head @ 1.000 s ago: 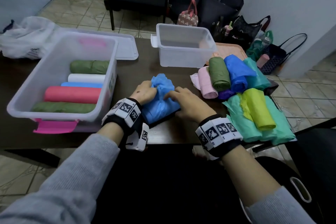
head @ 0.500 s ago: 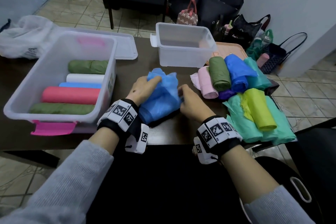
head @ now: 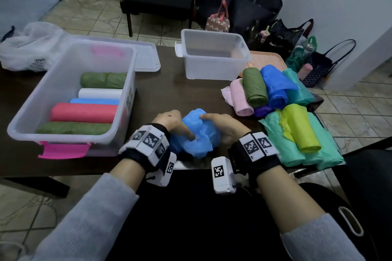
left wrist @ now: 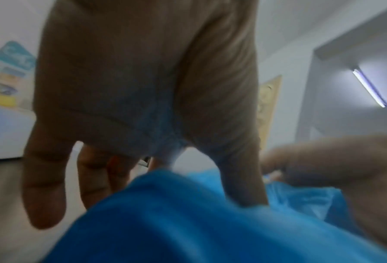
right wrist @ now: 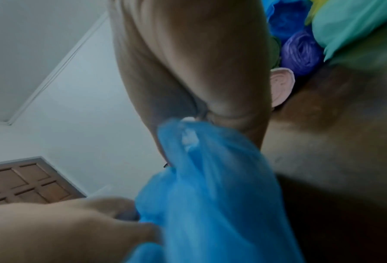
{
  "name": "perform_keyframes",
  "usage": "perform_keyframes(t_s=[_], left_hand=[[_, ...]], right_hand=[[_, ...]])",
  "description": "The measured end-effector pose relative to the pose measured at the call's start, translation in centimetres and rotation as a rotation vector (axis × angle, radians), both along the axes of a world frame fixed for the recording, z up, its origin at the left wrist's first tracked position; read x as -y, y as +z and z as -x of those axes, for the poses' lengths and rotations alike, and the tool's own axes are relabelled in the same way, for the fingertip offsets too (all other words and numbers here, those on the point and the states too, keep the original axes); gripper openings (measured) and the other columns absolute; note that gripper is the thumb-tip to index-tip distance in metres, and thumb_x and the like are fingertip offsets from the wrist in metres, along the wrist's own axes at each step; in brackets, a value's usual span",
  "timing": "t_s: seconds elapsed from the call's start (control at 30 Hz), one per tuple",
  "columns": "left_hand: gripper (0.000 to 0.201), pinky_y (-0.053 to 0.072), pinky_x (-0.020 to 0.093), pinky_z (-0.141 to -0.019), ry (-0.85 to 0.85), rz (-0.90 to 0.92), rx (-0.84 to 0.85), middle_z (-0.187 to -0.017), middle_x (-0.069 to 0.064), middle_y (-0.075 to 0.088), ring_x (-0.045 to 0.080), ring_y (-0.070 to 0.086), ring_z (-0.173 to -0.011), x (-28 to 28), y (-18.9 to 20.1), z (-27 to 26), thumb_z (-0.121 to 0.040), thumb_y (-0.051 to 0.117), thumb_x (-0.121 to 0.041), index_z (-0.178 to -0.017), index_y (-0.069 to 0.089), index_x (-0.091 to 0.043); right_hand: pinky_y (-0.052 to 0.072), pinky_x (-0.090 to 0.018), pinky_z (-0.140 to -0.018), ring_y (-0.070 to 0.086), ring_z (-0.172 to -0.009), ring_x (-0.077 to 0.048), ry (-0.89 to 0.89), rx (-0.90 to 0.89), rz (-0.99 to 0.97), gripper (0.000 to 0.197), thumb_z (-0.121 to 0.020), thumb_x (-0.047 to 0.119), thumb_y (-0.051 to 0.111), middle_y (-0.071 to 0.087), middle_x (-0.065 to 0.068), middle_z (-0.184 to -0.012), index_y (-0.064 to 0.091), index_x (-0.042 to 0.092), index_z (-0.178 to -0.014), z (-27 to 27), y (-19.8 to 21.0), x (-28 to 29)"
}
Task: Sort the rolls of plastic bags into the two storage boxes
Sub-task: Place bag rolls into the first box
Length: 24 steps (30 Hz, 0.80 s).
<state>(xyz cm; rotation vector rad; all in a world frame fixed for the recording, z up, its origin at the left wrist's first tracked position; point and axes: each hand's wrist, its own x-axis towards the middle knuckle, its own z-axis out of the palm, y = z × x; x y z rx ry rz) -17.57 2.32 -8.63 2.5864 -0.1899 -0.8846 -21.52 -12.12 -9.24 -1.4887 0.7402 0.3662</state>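
Gripping a loose, crumpled blue bag roll (head: 197,133) from both sides, the left hand (head: 169,122) and the right hand (head: 224,127) work together near the front edge of the dark tabletop (head: 169,95), about midway along it. The left grip is closed on the plastic: its thumb presses into the bundle while the other fingers curl behind it, as the left wrist view shows with the thumb sunk in blue film. The right grip is likewise closed on the same roll, fingers over the top and plastic pinched against the palm in the right wrist view. Whether the roll touches the tabletop cannot be told.

Toward the left edge stands a large clear storage box (head: 25,125) with a pink latch, holding five rolls side by side: a green roll (head: 101,80) farthest back, then a white roll (head: 99,93), a light blue roll (head: 95,101), a red roll (head: 84,112) and another green roll nearest the front. A clear lid (head: 146,57) lies behind it. Near the back edge, right of centre, sits a smaller clear storage box (head: 214,65).

Along the right edge lies a heap of unsorted rolls (head: 275,99): pink, olive green, deep blue, purple, teal, mint and yellow-green, touching and partly stacked.
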Motion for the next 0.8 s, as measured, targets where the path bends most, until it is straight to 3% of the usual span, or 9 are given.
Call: perform_keyframes(t_s=[0.1,0.2,0.27,0.4,0.5,0.57,0.63,0.73,0.8], left_hand=[[0.063,0.048,0.039,-0.087,0.019,0.051,0.142,-0.112,0.010,0.056,0.032,0.054,-0.107,0.1,-0.3,1.0,-0.062,0.081,-0.029,-0.111,0.043,-0.015],[0.047,0.042,0.036,-0.069,-0.052,0.101,0.367,-0.096,0.011,0.058,0.036,0.058,-0.088,-0.2,0.5,1.0,-0.071,0.071,-0.015,-0.101,0.034,-0.017],[0.044,0.036,0.036,-0.065,-0.181,0.022,0.555,-0.096,0.014,0.061,0.039,0.059,-0.088,-0.1,1.1,0.9,-0.076,0.063,-0.010,-0.109,0.034,-0.012],[0.041,0.031,0.034,-0.064,-0.334,-0.024,0.702,-0.099,0.013,0.063,0.038,0.059,-0.090,0.8,1.5,1.1,-0.081,0.055,-0.009,-0.115,0.033,-0.009],[0.041,0.031,0.030,-0.072,-0.365,0.009,0.768,-0.103,0.007,0.063,0.032,0.057,-0.098,1.4,1.4,1.8,-0.084,0.056,-0.016,-0.119,0.037,-0.011],[0.052,0.029,0.030,-0.092,-0.363,0.031,0.814,-0.114,0.005,0.059,0.026,0.052,-0.111,1.3,0.9,2.0,-0.083,0.058,-0.023,-0.129,0.036,-0.015],[0.078,0.019,0.035,-0.108,-0.296,0.015,0.812,-0.136,0.004,0.040,0.023,0.035,-0.128,0.8,0.7,2.2,-0.077,0.068,-0.032,-0.142,0.026,-0.021],[0.102,0.028,0.036,-0.103,0.089,0.336,0.671,-0.135,0.004,0.035,0.022,0.033,-0.124,0.3,1.5,3.3,-0.063,0.077,-0.055,-0.143,0.026,-0.017],[0.092,0.038,0.034,-0.091,0.395,0.613,0.406,-0.119,0.009,0.052,0.025,0.050,-0.111,0.5,1.8,3.7,-0.071,0.056,-0.074,-0.131,0.044,-0.005]], right_hand=[[0.050,-0.035,-0.074,0.060,-0.081,-0.023,0.130,0.038,0.081,0.007,-0.090,0.007,0.055,0.061,-0.011,-0.094,0.058,0.006,-0.096,0.2,0.5,-0.6],[0.036,-0.028,-0.103,0.047,-0.120,-0.021,0.373,0.401,0.661,0.052,-0.079,-0.001,0.054,0.048,-0.011,-0.129,0.046,0.009,-0.130,-0.1,1.7,0.4],[0.029,-0.021,-0.107,0.043,-0.125,-0.021,0.561,0.647,0.878,0.062,-0.072,-0.004,0.054,0.048,-0.012,-0.132,0.045,0.007,-0.133,-0.3,2.9,0.5],[0.046,-0.033,-0.092,0.056,-0.109,-0.027,0.957,0.375,1.011,0.055,-0.071,0.022,0.066,0.056,-0.011,-0.119,0.050,0.011,-0.123,-1.0,4.2,-0.3],[0.043,-0.027,-0.077,0.057,-0.100,-0.023,0.970,0.249,1.108,0.054,-0.072,0.027,0.072,0.058,-0.005,-0.109,0.049,0.010,-0.117,-1.3,4.4,-0.3],[0.040,-0.025,-0.071,0.057,-0.090,-0.020,0.974,0.182,1.133,0.051,-0.069,0.031,0.075,0.057,-0.002,-0.099,0.053,0.010,-0.110,-1.4,4.3,-0.2],[0.041,-0.028,-0.069,0.055,-0.087,-0.022,0.910,0.175,1.175,0.046,-0.069,0.032,0.075,0.059,-0.005,-0.099,0.055,0.009,-0.103,-1.4,4.0,0.2],[0.042,-0.035,-0.081,0.054,-0.103,-0.030,0.671,0.290,1.154,0.054,-0.070,0.026,0.073,0.053,-0.014,-0.113,0.046,0.007,-0.112,-1.4,3.9,1.0],[0.039,-0.036,-0.075,0.056,-0.100,-0.033,0.504,0.423,1.203,0.051,-0.073,0.023,0.069,0.057,-0.014,-0.108,0.041,0.009,-0.113,-1.4,4.2,1.2]])
